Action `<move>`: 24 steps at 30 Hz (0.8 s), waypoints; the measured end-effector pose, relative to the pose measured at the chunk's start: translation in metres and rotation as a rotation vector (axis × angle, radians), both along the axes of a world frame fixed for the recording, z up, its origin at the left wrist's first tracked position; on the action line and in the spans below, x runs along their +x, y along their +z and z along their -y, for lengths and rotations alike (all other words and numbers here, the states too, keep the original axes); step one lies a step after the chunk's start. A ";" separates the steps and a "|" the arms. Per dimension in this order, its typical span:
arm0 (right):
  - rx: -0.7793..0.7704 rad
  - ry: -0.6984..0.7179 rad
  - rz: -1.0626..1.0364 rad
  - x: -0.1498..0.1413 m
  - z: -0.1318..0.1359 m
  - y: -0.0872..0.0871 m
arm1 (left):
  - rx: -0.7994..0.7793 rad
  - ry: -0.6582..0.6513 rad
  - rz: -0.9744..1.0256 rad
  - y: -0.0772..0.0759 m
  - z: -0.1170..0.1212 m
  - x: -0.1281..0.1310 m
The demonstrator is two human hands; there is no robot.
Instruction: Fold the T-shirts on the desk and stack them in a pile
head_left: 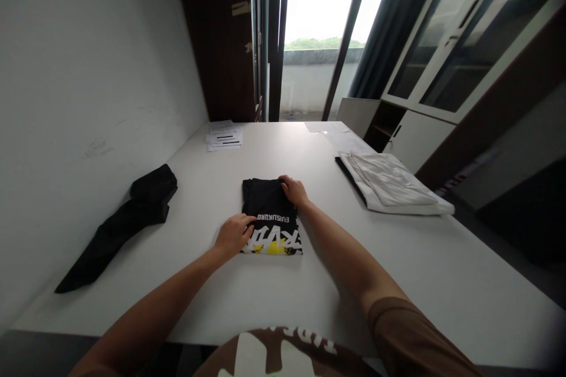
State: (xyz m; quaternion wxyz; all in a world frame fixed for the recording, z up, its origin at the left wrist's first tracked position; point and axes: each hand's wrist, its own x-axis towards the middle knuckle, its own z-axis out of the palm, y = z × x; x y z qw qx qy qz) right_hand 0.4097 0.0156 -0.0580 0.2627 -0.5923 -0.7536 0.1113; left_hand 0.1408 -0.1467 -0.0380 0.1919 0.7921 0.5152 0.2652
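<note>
A black T-shirt (268,200) lies folded into a neat rectangle on the white table, with white lettering and a yellow and white print on its near half. The lettering appears upside down from where I am. On the shirt's left edge rests my left hand (233,234), its fingers stretched over the print and its thumb apart. My right hand (294,191) touches the far right corner, fingers laid over the fabric and slightly bent. Part of the shirt's right edge is hidden under that hand and wrist.
A crumpled black garment (128,218) lies along the wall at left. Folded white cloths (393,185) with a dark piece beneath sit near the right edge of the table (265,300). Papers (224,136) lie at the far left; more sheets (342,138) at the far right.
</note>
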 end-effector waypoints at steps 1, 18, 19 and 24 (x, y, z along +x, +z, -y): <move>0.023 0.015 -0.003 -0.001 -0.001 0.000 | 0.009 0.001 -0.013 -0.001 0.000 0.001; 0.122 0.141 0.111 -0.018 0.009 0.001 | -0.018 -0.382 0.003 0.003 0.017 0.015; 0.090 0.172 0.134 -0.021 0.009 -0.003 | -0.035 -0.360 0.019 -0.001 0.018 0.015; -0.025 0.209 0.200 -0.026 0.002 -0.017 | -0.004 -0.208 0.004 -0.018 0.012 0.013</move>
